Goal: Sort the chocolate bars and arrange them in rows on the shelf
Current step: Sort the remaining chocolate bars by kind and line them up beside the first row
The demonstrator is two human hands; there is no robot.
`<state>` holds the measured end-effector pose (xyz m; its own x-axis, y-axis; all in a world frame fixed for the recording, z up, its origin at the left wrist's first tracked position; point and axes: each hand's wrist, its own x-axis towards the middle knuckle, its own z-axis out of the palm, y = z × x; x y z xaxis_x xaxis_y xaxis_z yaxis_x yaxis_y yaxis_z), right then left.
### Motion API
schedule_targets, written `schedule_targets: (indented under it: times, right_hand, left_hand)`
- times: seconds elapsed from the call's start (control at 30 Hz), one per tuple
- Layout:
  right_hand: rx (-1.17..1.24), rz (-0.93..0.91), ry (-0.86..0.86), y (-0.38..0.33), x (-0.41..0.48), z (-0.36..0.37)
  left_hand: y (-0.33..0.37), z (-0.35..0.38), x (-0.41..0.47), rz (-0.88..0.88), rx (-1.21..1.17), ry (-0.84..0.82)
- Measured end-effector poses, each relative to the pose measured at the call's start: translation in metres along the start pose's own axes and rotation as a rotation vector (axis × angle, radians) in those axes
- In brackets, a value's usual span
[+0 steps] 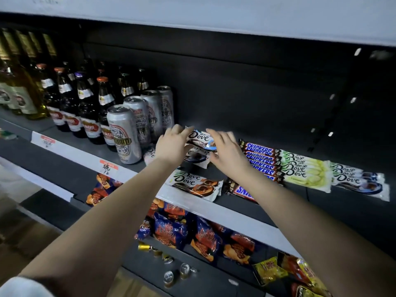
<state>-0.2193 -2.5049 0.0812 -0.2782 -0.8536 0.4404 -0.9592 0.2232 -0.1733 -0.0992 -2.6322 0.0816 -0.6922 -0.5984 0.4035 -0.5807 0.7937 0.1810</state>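
Observation:
A blue-and-white Dove bar [200,139] is raised a little above the dark shelf [342,206]. My left hand [171,145] pinches its left end and my right hand [228,152] holds its right end. Under it lie more loose Dove bars [196,157], and another Dove bar [150,154] peeks out beside the cans. Right of my hands run neat rows: Snickers bars [262,160], green Dove bars [302,171], then blue Dove bars [360,182]. Near the front edge lie two brown Dove bars [194,184] and a loose Snickers [241,189], partly hidden by my right forearm.
Silver beer cans [126,136] stand close to the left of my left hand, with dark beer bottles [85,108] behind and beyond them. The shelf's white price strip [216,209] runs along the front. Snack bags [171,229] fill the shelf below.

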Motion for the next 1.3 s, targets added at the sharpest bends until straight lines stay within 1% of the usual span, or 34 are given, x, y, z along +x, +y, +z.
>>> schedule_targets:
  times: [0.13, 0.27, 0.33, 0.47, 0.6, 0.77, 0.93, 1.1, 1.2, 1.3]
  right_hand:
    - [-0.064, 0.013, 0.036, 0.032, -0.023, -0.025]
    - [-0.166, 0.077, 0.049, 0.07, -0.052, -0.051]
    - [-0.219, 0.113, 0.049, 0.089, -0.069, -0.064]
    - [-0.334, 0.218, -0.009, 0.123, -0.103, -0.088]
    - [-0.397, 0.326, -0.029, 0.151, -0.141, -0.106]
    - [-0.39, 0.466, -0.007, 0.186, -0.195, -0.124]
    - [-0.367, 0.555, 0.005, 0.212, -0.238, -0.129]
    - [-0.336, 0.615, -0.012, 0.229, -0.263, -0.119]
    - [-0.253, 0.659, 0.041, 0.238, -0.267, -0.115]
    - [-0.197, 0.66, 0.043, 0.246, -0.267, -0.112]
  left_hand:
    - [0.043, 0.0, 0.01, 0.06, 0.039, 0.034]
    - [0.093, 0.012, 0.016, 0.131, 0.013, 0.077]
    - [0.121, 0.02, 0.017, 0.167, -0.016, 0.067]
    - [0.173, 0.038, 0.015, 0.265, -0.049, 0.041]
    - [0.223, 0.049, 0.011, 0.371, -0.08, 0.009]
    - [0.289, 0.069, -0.001, 0.472, -0.133, -0.066]
    - [0.333, 0.095, -0.023, 0.539, -0.157, -0.114]
    - [0.35, 0.118, -0.034, 0.583, -0.129, -0.111]
    - [0.353, 0.125, -0.035, 0.558, -0.157, -0.102]
    - [0.352, 0.131, -0.035, 0.526, -0.193, -0.108]
